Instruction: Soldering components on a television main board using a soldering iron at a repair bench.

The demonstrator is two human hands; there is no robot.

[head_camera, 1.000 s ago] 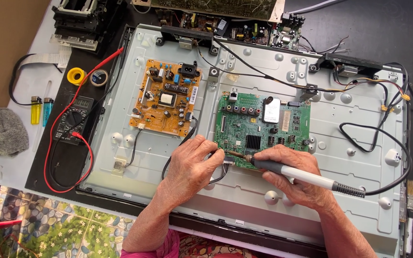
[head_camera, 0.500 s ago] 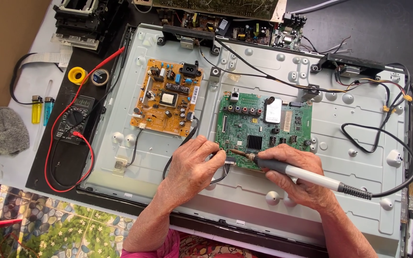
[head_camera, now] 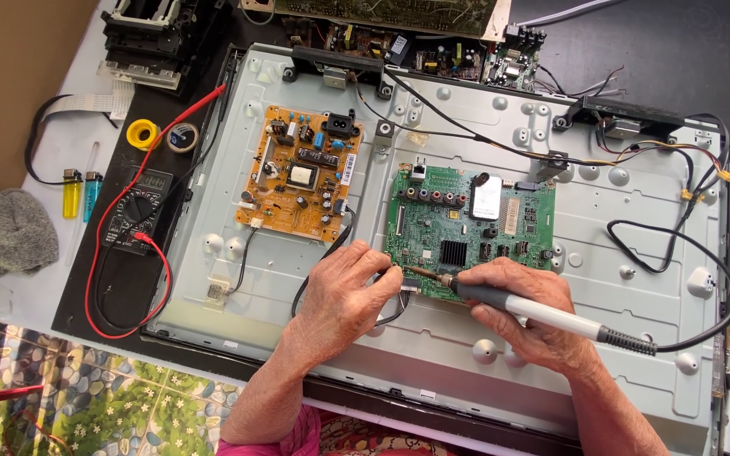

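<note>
- The right hand [head_camera: 524, 317] is closed around the soldering iron [head_camera: 542, 311], gripping the grey-and-white handle like a pen.
- The iron lies near the front edge of the green circuit board [head_camera: 466, 232]. Its long axis runs left to right, slightly tilted: the metal tip points left and a little far, meeting the board's near-left corner; the black cord [head_camera: 686, 338] leaves at the right end.
- Handling judgement: the iron looks light and rigid. Hold only the insulated handle; the bare shaft and tip are probably hot.
- The left hand [head_camera: 344, 295] rests curled just left of the tip, fingers pinched narrow at the board's corner; what it holds, if anything, cannot be told. A black wire [head_camera: 321, 262] passes under it.
- The green board is mounted on the grey metal chassis [head_camera: 433, 355] and looks stiff but fragile.
- An orange circuit board [head_camera: 297, 173] sits to the left; a multimeter [head_camera: 138, 207] lies on the bench further left.
</note>
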